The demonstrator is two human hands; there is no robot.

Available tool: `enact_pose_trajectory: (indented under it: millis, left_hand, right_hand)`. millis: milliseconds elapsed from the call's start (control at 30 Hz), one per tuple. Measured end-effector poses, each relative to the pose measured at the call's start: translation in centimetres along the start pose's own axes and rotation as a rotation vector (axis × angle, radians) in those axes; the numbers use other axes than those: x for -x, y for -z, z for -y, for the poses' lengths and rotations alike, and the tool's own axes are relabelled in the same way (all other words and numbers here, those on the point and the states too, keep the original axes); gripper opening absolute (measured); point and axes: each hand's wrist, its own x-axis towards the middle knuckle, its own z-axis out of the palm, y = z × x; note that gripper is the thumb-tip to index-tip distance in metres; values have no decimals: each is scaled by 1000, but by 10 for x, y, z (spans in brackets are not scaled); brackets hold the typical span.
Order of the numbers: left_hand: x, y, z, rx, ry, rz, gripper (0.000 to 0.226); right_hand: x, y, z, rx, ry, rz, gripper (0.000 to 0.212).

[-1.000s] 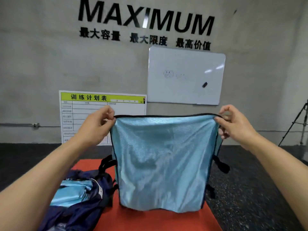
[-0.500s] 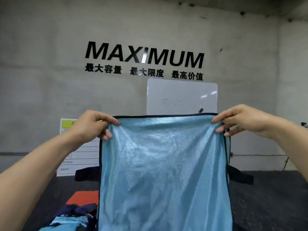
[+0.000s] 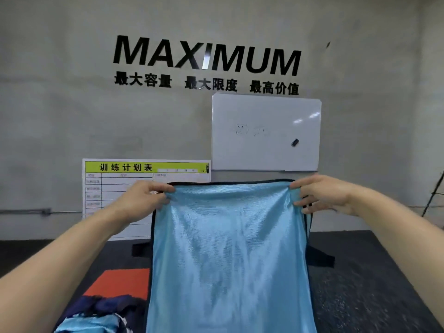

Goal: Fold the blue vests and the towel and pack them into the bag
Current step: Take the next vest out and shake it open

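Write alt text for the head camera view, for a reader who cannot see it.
Two bare hands hold a shiny light blue vest up by its black-trimmed top corners, the left hand and right hand each pinching one corner. Below left, a dark blue bag with light blue fabric in it lies on an orange mat. Behind is a grey wall with a whiteboard.

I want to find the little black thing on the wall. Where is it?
Look under the big MAXIMUM lettering for the whiteboard. The small black eraser sits on its lower right part. It is the board's only solid dark mark; the scribbles beside it are faint.
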Motion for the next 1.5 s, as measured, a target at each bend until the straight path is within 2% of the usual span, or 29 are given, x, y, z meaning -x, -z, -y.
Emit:
enact_pose_trajectory:
  millis: [267, 367, 500, 633, 767, 1000, 1133, 1233, 1400, 1500]
  left_hand:
    - [-85, -46, 52, -76, 55, -17, 48]
    - [-120, -44, 50, -83, 13, -82, 53]
    - [-154, -35, 41, -31, -71, -177, 49]
    - [-151, -34, 60, -35, -96, -169, 51]
    - [-110, -53, 88, -24, -120, -132, 45]
    - [6, -99, 180, -79, -148, 102, 44]
    - [88, -122, 212, -52, -91, 221, 48]
    - [152, -135, 239, -36, -40, 288, 36]
    - [243, -155, 279, -74, 77, 401, 30]
    - [271, -160, 291, -109, 131, 485, 36]
  right_hand:
    - [-123, -53, -40, 41, 15, -15, 45]
    - [-157, -57, -34, 0, 140, -103, 46]
    - [-178, -52, -23, -18, 370, -279, 50]
    - [-178, -53, -40, 12, 454, -298, 48]
    - [-159, -69, -88, 37, 454, -267, 42]
    - [-69, -121, -221, 208, 402, -102, 32]
    - [-4, -150, -279, 170, 350, -9, 32]
    - [48, -165, -314, 149, 260, 44, 28]
    - [111, -186, -362, 256, 94, 291, 24]
    - [131, -198, -382, 330, 25, 428, 21]
